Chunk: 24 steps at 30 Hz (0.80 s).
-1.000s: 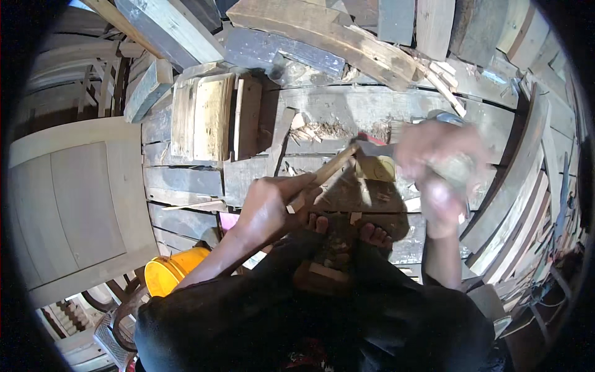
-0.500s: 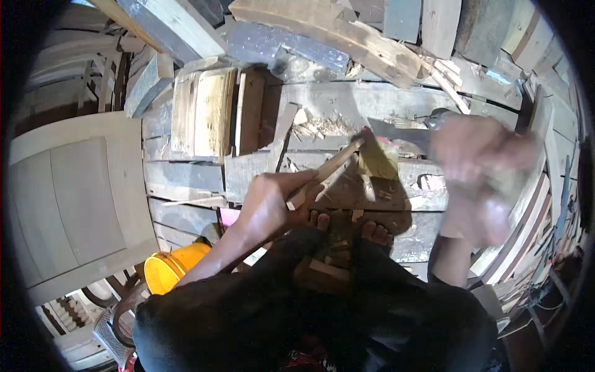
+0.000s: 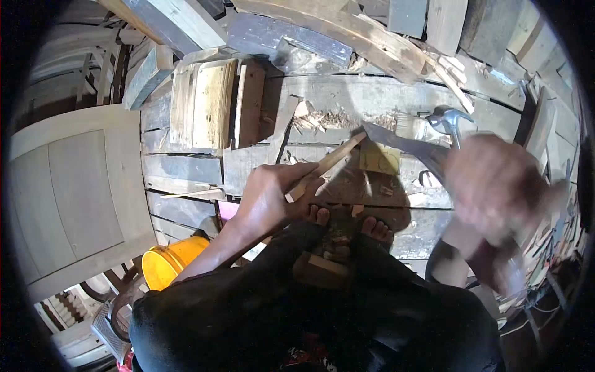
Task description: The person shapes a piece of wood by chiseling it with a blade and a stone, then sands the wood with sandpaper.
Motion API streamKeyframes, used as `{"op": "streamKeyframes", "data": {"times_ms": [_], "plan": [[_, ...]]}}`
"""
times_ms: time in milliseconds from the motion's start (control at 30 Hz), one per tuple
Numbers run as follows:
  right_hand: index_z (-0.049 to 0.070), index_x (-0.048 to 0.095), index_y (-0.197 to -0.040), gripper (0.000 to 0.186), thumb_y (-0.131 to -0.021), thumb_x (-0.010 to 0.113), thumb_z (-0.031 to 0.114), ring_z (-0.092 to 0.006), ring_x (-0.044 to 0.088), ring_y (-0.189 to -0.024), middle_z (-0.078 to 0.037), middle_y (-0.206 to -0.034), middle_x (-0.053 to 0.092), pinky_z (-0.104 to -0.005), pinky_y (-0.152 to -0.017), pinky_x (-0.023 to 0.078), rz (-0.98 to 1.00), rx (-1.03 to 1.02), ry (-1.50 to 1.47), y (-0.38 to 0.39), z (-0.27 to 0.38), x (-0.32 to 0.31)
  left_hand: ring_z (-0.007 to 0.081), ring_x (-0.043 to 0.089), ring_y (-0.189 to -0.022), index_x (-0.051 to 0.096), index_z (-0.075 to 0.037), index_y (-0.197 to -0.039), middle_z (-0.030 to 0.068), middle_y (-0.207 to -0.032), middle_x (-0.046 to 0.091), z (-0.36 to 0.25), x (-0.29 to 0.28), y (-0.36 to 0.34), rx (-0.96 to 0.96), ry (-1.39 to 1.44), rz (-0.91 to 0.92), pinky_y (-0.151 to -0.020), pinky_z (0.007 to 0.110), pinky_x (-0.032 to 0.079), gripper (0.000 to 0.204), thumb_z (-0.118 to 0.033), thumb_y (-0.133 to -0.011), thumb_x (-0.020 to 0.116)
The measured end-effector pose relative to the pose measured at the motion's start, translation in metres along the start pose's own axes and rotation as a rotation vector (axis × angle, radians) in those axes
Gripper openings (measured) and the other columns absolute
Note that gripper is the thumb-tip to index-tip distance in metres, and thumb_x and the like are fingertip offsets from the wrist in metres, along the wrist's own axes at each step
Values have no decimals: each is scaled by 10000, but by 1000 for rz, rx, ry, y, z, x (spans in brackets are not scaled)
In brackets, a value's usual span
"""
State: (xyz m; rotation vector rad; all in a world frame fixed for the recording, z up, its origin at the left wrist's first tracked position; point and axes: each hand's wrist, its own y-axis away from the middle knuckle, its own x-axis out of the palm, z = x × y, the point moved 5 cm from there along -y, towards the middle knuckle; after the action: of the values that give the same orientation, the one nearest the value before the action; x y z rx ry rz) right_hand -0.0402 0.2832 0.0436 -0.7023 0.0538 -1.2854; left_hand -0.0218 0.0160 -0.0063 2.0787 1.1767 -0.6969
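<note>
Yellow bucket [image 3: 173,261]: on its side or steeply tilted, just beside the left forearm.
Left hand [image 3: 273,191]: fingers closed round the near end of the stick, knuckles up, wrist low and to the left.
Stick [image 3: 338,155]: in the left hand's grip, lying to its right and ahead of it; the left hand is the nearer one, the right well apart.
Long axis: slants from the left fist forward and rightward, away from the body.
Far end of the stick: free of any hand, close by the tip of the long blade [image 3: 409,146]; whether they touch I cannot tell.
Yellowish block [image 3: 389,162]: on the plank floor [image 3: 427,224], just right of that far end.
Blade's line: slants forward and leftward from the right hand, so blade and stick converge.
Hammer [image 3: 451,118]: beyond the blade, head forward.
Right hand [image 3: 496,183]: blurred, seemingly fisted round the blade's handle.
</note>
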Motion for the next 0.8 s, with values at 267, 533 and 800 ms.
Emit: {"op": "streamKeyframes", "data": {"times_ms": [267, 533, 800], "plan": [[-3, 606, -946, 214, -793, 714, 99, -153, 577, -623, -94, -777, 654, -302, -577, 488, -314, 49, -27, 41, -81, -11, 219, 758, -729, 775, 25, -1118, 193, -960, 788, -1, 13, -13, 77, 2, 3, -674, 341, 591, 272, -99, -877, 797], [153, 616, -792, 225, -987, 618, 266, -101, 656, -744, -45, -825, 694, -290, -658, 509, 351, 0, 35, -21, 55, -36, 377, 755, -817, 767, -18, -1127, 236, -934, 748, -3, 13, -12, 60, 77, 0, -720, 395, 598, 287, -100, -852, 767], [32, 545, -1030, 319, -839, 742, 196, -180, 546, -635, -78, -766, 583, -331, -595, 475, -208, -53, 88, 24, -55, -13, 186, 758, -791, 766, 12, -1158, 196, -996, 789, 6, 15, -16, -11, 70, 50, -735, 337, 593, 284, -88, -893, 775]]}}
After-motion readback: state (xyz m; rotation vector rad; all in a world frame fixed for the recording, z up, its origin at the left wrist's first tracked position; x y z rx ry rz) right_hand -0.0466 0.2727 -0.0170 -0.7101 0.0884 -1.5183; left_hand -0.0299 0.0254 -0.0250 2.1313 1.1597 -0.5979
